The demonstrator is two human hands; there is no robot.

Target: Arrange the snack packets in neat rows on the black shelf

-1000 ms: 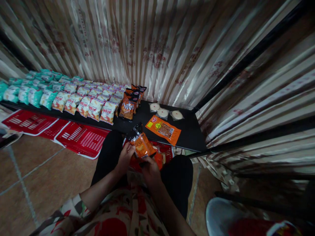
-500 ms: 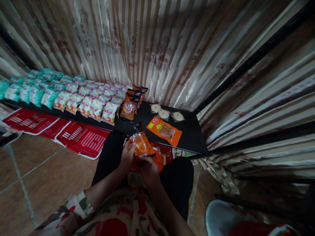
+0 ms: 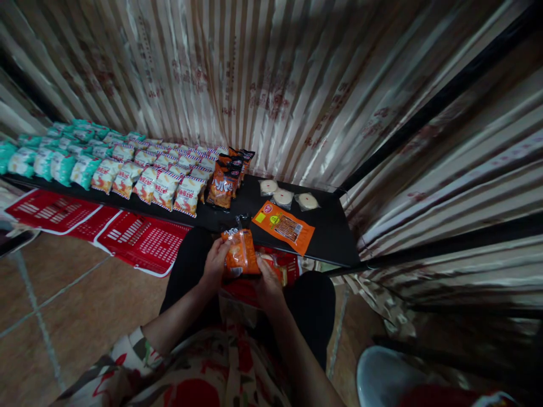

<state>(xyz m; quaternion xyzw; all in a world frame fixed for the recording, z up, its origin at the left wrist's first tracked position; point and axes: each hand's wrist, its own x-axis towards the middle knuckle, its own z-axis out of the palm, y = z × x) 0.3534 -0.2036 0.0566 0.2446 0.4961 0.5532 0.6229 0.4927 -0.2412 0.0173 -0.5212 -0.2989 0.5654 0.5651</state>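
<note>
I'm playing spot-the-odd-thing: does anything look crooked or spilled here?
The flat orange packet lies slanted on the black shelf, which looks odd because the white bags to its left line up in rows. I can't see a spill, or any tear in the orange bag the left hand holds.

Dim light — striped, flowered curtains (image 3: 271,68) behind a black shelf (image 3: 326,226) — brown tiled floor (image 3: 106,322).

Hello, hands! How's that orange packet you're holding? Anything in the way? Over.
Left hand gripping orange packet, right hand at its edge. Packet this side of shelf. Nothing seen blocking; flat pack on shelf, rightward.
</note>
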